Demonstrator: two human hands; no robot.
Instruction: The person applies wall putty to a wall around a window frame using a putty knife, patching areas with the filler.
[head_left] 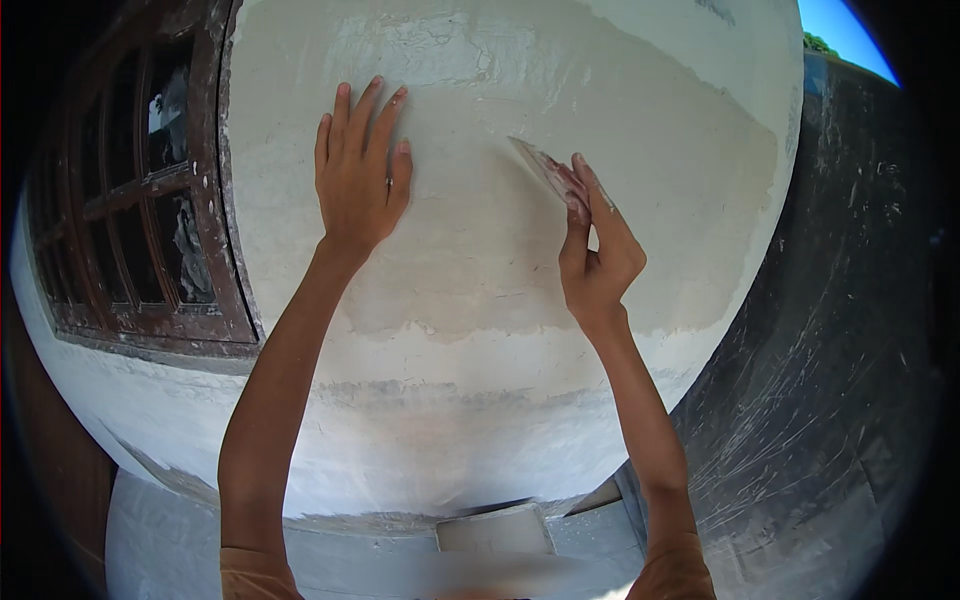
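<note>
My left hand (362, 185) is raised against the plastered wall (470, 240), its fingers stretched out and pointing up, with nothing in it. To the right, my right hand (605, 255) grips a flat putty knife (546, 170) between thumb and fingers. The blade is smeared with pale filler and slants up to the left, its tip at or very near the wall; whether it touches, I cannot tell. A shadow falls beside the blade. Around both hands is a large beige patch of filler, whose wetter, shinier area (430, 50) lies above my left hand.
A brown wooden window (150, 190) with dark panes, spattered with white, stands left of my left hand. On the right runs a dark, scratched wall (810, 330). Below are a grey floor (160, 530) and a pale rectangular object (495, 532), with a blurred shape in front of it.
</note>
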